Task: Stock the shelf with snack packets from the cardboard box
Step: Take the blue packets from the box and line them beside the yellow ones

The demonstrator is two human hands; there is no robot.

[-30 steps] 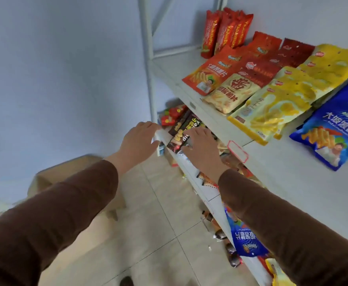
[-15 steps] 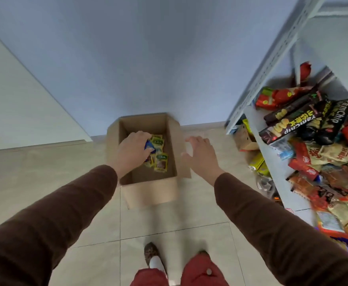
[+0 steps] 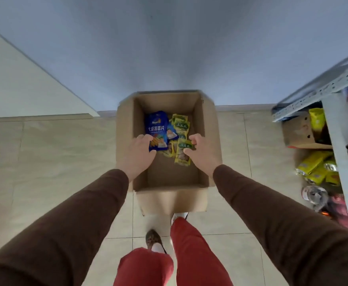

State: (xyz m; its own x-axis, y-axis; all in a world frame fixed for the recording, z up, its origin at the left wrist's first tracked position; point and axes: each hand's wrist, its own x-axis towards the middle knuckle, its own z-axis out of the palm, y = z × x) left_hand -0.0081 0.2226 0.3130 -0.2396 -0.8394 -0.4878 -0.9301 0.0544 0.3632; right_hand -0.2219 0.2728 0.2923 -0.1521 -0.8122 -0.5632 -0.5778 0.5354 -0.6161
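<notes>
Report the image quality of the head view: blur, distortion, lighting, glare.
Head view: strong wide-angle bending, so the shelf upright slants and the sleeves balloon at the corners; soft daylight, no harsh glare; shelf goods at the right edge are smeared; the cardboard box, blue packet, left hand and right hand are fairly sharp.

Brown cardboard box (image 3: pixel 125 129); a blue chip packet (image 3: pixel 156 129) at the left hand's (image 3: pixel 138 155) fingertips, yellow-green sachets (image 3: pixel 181 145) by the right hand (image 3: pixel 202 154). Dark brown sleeves (image 3: pixel 272 211), red trousers (image 3: pixel 189 254).
</notes>
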